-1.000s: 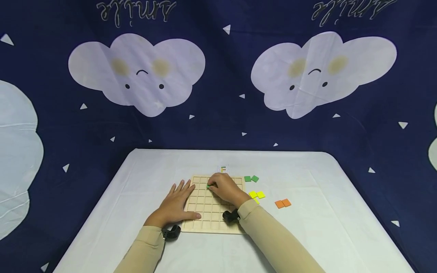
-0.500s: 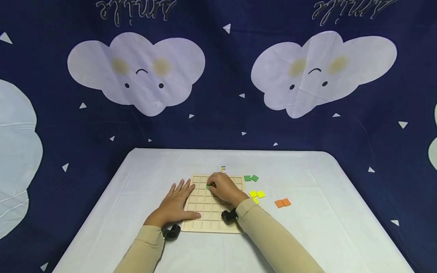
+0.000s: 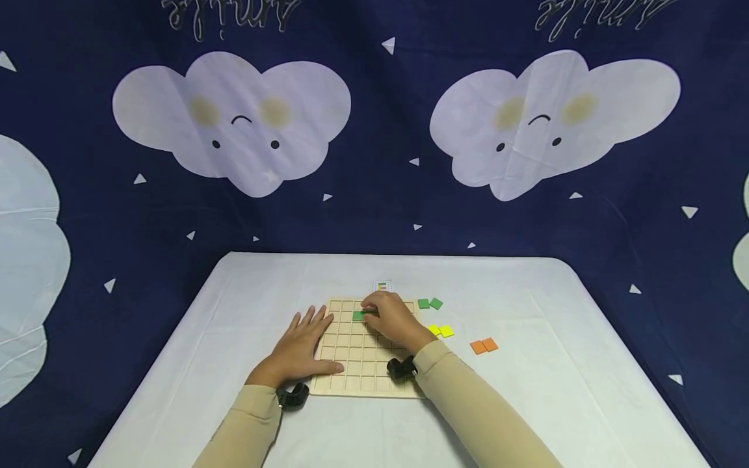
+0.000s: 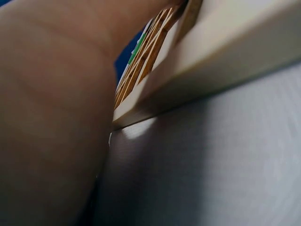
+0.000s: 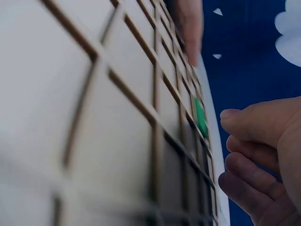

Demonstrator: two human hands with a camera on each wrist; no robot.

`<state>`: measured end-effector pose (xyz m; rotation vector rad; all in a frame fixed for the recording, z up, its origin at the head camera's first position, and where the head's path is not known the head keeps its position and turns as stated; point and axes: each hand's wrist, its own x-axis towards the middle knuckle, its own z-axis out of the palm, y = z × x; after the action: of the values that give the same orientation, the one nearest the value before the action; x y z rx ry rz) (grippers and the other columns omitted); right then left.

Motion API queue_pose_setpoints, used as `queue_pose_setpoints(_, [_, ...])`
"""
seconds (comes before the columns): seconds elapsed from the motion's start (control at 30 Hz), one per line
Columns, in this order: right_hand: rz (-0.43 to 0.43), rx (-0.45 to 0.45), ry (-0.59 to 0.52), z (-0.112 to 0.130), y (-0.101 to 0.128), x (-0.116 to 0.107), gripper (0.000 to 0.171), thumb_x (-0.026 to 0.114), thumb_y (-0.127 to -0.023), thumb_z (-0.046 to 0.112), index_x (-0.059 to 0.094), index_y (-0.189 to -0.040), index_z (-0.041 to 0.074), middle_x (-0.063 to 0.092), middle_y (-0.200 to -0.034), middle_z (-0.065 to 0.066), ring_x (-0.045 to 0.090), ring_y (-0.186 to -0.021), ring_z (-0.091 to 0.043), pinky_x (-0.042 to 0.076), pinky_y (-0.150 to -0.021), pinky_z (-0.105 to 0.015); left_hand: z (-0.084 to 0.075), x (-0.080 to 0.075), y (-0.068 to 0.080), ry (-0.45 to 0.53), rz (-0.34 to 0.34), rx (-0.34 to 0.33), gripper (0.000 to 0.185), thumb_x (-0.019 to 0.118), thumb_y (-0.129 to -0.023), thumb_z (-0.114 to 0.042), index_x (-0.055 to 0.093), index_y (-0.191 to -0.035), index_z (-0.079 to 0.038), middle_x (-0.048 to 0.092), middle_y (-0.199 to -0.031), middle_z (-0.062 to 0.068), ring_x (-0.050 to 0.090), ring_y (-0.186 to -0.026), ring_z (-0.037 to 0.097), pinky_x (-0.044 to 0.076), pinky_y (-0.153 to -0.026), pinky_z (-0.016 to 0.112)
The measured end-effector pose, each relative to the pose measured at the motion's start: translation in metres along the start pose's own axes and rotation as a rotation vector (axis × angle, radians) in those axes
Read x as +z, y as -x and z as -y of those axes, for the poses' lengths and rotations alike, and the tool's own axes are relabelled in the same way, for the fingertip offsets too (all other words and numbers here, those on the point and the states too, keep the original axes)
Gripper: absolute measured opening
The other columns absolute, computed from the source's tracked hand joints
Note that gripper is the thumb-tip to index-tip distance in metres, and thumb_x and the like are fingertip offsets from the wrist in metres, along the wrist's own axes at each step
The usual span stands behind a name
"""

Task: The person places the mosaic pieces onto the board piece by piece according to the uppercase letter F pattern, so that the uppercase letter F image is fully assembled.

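A wooden grid board (image 3: 357, 383) lies on the white-covered table. One green square tile (image 3: 358, 316) sits in a square of its second row from the far edge. My left hand (image 3: 300, 351) rests spread on the board's left side, thumb over the grid. Just to the right of the green tile is my right hand (image 3: 394, 320), above the board with its fingers loosely bent. The right wrist view shows nothing between thumb and fingers (image 5: 249, 188). In the left wrist view, the left hand (image 4: 51, 108) lies beside the board's thick edge.
Right of the board lie two green tiles (image 3: 430, 303), yellow tiles (image 3: 446, 331) partly behind the right wrist, and two orange tiles (image 3: 484, 346). A small printed grid card (image 3: 382, 286) with coloured squares lies beyond the board. A dark blue cloud-patterned cloth (image 3: 386, 214) hangs behind the table.
My right hand has let go of the green tile and shifted a little right, leaving it in the grid and showing more of it. The left hand keeps its place.
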<state>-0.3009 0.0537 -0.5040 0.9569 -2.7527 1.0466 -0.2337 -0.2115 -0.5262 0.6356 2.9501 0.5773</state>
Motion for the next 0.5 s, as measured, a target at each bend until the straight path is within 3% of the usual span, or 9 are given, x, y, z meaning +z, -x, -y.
queue_pose_setpoints(0.17, [-0.1, 0.069, -0.003, -0.021, 0.015, -0.023, 0.021, 0.076, -0.098, 0.007, 0.075, -0.118, 0.0, 0.071, -0.12, -0.011, 0.07, -0.105, -0.024, 0.059, -0.089, -0.034, 0.0, 0.001, -0.001, 0.001, -0.008, 0.009, 0.124, 0.07, -0.076, -0.083, 0.032, -0.166, -0.007, 0.017, -0.173, 0.014, 0.006, -0.159, 0.035, 0.0, -0.126, 0.053])
queue_pose_setpoints(0.37, [-0.231, 0.282, 0.057, -0.062, 0.041, -0.053, 0.028, 0.078, -0.094, 0.008, 0.074, -0.12, -0.002, 0.07, -0.123, -0.018, 0.065, -0.116, -0.036, 0.052, -0.103, -0.05, 0.001, 0.001, 0.0, 0.007, -0.017, 0.008, 0.124, 0.07, -0.075, -0.084, 0.033, -0.166, -0.008, 0.017, -0.173, 0.014, 0.006, -0.159, 0.035, 0.001, -0.126, 0.054])
queue_pose_setpoints(0.5, [-0.271, 0.403, 0.042, -0.085, 0.056, -0.068, 0.034, 0.078, -0.091, 0.009, 0.073, -0.122, -0.003, 0.069, -0.124, -0.019, 0.064, -0.119, -0.037, 0.05, -0.105, -0.051, 0.001, 0.001, 0.0, 0.011, -0.018, 0.006, 0.124, 0.07, -0.075, -0.084, 0.033, -0.166, -0.007, 0.017, -0.173, 0.014, 0.007, -0.159, 0.035, 0.001, -0.126, 0.054])
